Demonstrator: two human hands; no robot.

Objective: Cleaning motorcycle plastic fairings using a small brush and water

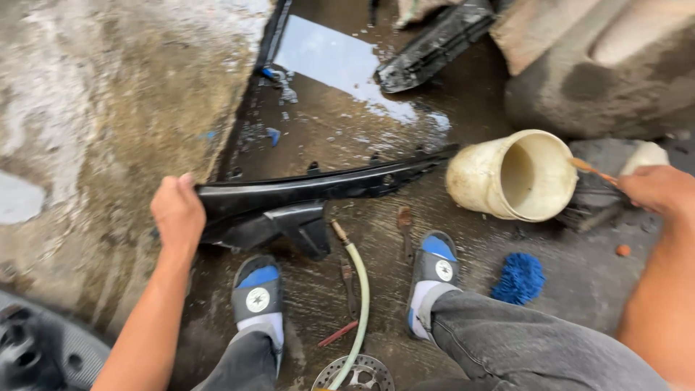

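My left hand grips the near end of a long black plastic panel that stretches right across the wet ground, its far tip reaching a cream bucket lying on its side. My right hand at the right edge holds a thin wooden handle, likely a brush, whose far end lies over a dark object beside the bucket's mouth. My two feet in blue and grey slides rest below the panel.
A pale hose runs between my feet down to a metal brake disc. A blue wash mitt lies right of my right foot. Another black panel lies by a puddle. A concrete slab rises on the left.
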